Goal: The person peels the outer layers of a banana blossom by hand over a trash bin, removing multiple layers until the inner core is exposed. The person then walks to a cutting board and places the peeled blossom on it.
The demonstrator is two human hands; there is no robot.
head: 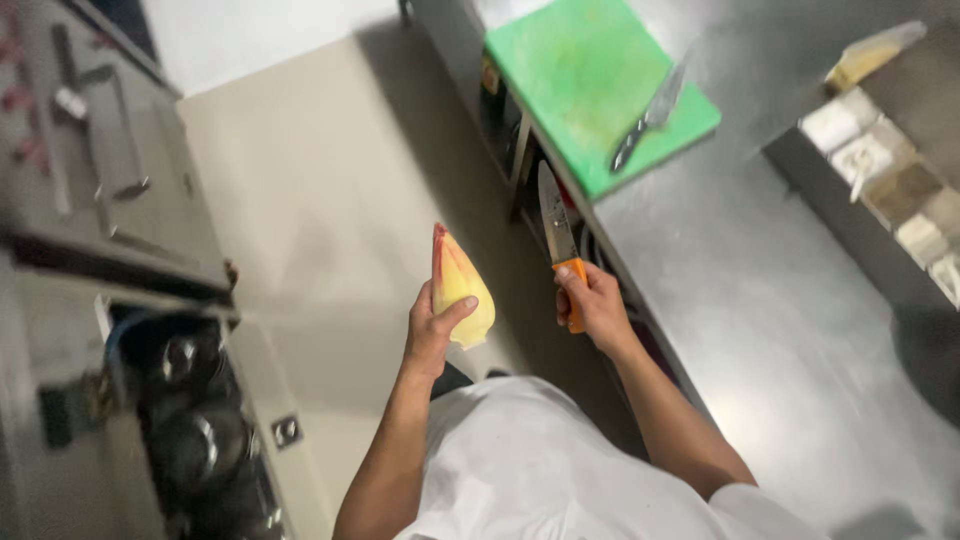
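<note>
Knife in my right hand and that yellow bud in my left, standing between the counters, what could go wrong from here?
1. The knife in the right hand points blade up, close to the left hand holding the bud; a slip could cut the fingers.
2. The bud is held in mid-air over the floor, not on the green board, so cutting it here would be unsteady.
3. A second knife lies loose on that board, near its edge.

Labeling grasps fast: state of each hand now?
Left hand: closed on a pale yellow banana blossom.
Right hand: closed on an orange-handled knife.
</note>
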